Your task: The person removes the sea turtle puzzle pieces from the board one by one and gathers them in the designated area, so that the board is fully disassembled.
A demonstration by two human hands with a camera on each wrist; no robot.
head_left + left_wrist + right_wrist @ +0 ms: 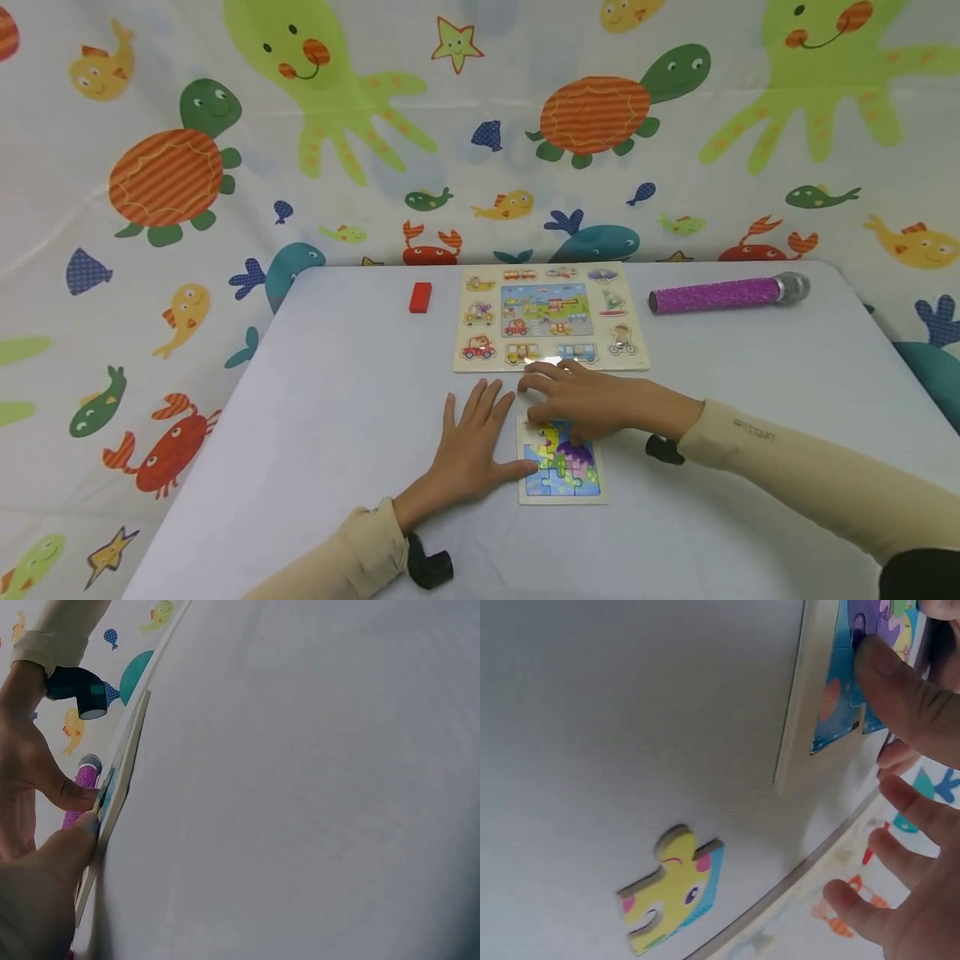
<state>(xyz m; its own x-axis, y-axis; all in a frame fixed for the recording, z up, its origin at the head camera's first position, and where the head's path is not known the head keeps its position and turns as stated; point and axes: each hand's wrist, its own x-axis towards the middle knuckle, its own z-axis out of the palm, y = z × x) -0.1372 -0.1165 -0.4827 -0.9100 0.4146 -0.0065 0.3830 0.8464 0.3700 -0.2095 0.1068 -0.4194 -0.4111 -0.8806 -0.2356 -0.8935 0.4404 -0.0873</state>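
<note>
A small wooden jigsaw puzzle [564, 501] with a blue sea picture lies on the table. My left hand [472, 454] rests flat beside it, fingers spread, its thumb on the puzzle's left part. Over the puzzle's upper part, my right hand [581, 402] bends its fingers, with the thumb touching near a purple piece [860, 621]. The right wrist view shows a gap at one corner of the puzzle picture. Apart from the puzzle lies a loose yellow jigsaw piece [671, 889] with a blue edge; I cannot make it out in the head view.
A larger vehicle picture puzzle board [551, 350] lies just behind the hands. Behind left is a red block [421, 297]; a purple microphone [716, 295] lies behind right. A sea-animal curtain [420, 75] hangs beyond the white table [300, 433].
</note>
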